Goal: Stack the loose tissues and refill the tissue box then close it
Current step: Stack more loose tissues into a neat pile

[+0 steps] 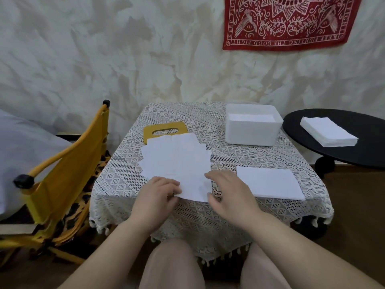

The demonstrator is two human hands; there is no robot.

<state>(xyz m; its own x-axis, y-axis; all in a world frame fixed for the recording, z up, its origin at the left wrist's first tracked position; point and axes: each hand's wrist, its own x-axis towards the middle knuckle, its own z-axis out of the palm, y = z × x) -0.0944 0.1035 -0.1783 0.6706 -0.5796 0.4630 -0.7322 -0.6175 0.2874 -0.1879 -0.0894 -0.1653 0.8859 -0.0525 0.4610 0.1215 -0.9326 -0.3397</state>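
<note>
- head view: the left hand [159, 191] pinches the near left edge of the nearest tissue [194, 189], fingers curled onto it; its fingertips are partly hidden under the sheet.
- the right hand [226, 191] hovers at that tissue's right edge with fingers bent and spread apart; i cannot tell whether it touches the sheet.
- the loose tissues [175, 157] lie fanned out in the middle of the lace tablecloth [129, 180], overlapping so far that their number cannot be made out.
- the yellow lid [164, 130] with its oval slot lies flat behind them, its near part covered by the fan.
- the white tissue box [253, 127] stands open at the far right of the table, with white tissues inside; how full it is stays unclear.
- a squared stack of tissues [270, 183] lies near the right hand.
- another stack [328, 131] rests on the black side table [354, 157], which the frame cuts off at the right.
- the yellow chair [62, 174] stands to the left.
</note>
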